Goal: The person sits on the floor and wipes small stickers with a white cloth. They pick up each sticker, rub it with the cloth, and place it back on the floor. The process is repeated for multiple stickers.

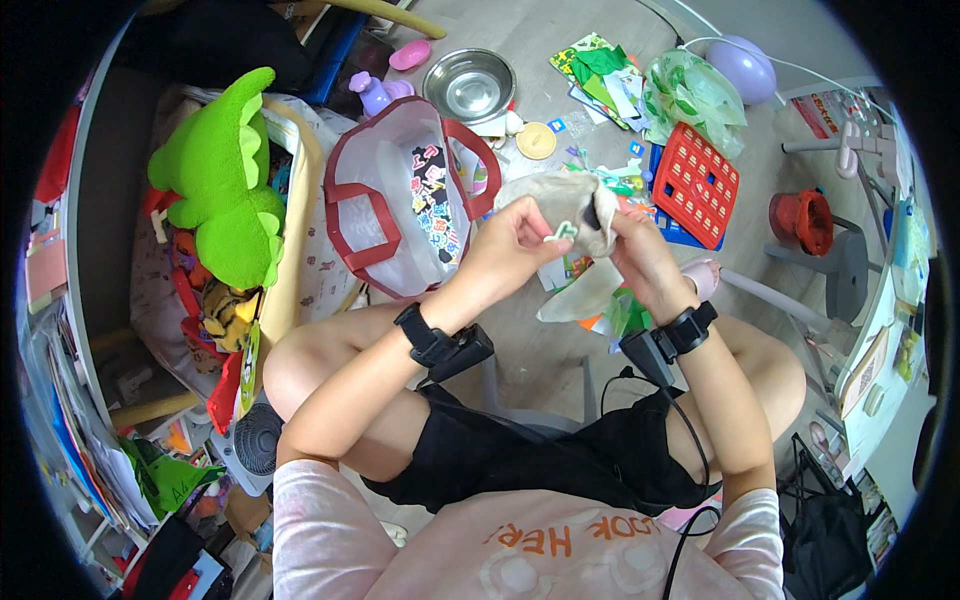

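My left hand [517,240] pinches a small pale green and white piece [562,232] between thumb and fingers. It is too small to tell exactly what it is. With my right hand [641,244] I grip the rim of a beige cloth pouch [551,191], whose dark opening faces right. The small piece is held right in front of the pouch. Just left of my hands stands a translucent tote bag [375,202] with dark red handles and printed characters. Paper and small colourful plastic bits lie on the floor beneath and behind the pouch.
A steel bowl [469,86], a red plastic grid board [696,185], a green plastic bag [694,97] and a purple balloon [741,70] are on the floor ahead. At left, a green plush toy [225,187] tops a toy-filled bin. A grey fan [255,441] stands below it.
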{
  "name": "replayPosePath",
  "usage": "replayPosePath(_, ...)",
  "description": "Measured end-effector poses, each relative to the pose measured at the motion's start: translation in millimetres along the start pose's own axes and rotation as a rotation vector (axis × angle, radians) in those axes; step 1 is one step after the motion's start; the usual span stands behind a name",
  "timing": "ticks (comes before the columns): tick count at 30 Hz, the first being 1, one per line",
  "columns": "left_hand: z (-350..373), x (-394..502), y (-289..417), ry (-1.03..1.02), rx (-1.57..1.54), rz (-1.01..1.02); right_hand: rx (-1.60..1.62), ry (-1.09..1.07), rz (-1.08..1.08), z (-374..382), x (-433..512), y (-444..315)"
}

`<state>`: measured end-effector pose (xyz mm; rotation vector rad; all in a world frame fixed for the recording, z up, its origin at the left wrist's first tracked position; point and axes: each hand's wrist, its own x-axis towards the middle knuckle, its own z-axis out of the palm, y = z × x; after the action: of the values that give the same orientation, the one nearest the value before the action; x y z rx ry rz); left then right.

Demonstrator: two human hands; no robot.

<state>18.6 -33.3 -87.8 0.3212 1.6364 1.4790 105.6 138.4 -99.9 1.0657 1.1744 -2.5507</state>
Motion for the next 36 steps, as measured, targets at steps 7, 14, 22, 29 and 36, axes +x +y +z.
replayPosePath(7,-16,-4,29,-0.009,-0.289,-0.139,-0.239,-0.056,-0.107,4,-2,0)
replayPosePath(14,-14,-15,51,-0.045,-0.348,-0.159,-0.281,-0.087,-0.159,29,-17,-21)
replayPosePath(22,0,-4,65,0.126,-0.061,0.056,-0.176,-0.173,-0.251,47,-19,-40)
replayPosePath(29,2,-6,71,0.153,0.246,0.172,-0.294,-0.126,-0.450,50,-11,-35)
replayPosePath(36,1,-5,70,0.125,0.414,0.343,-0.337,-0.062,-0.480,50,-16,-36)
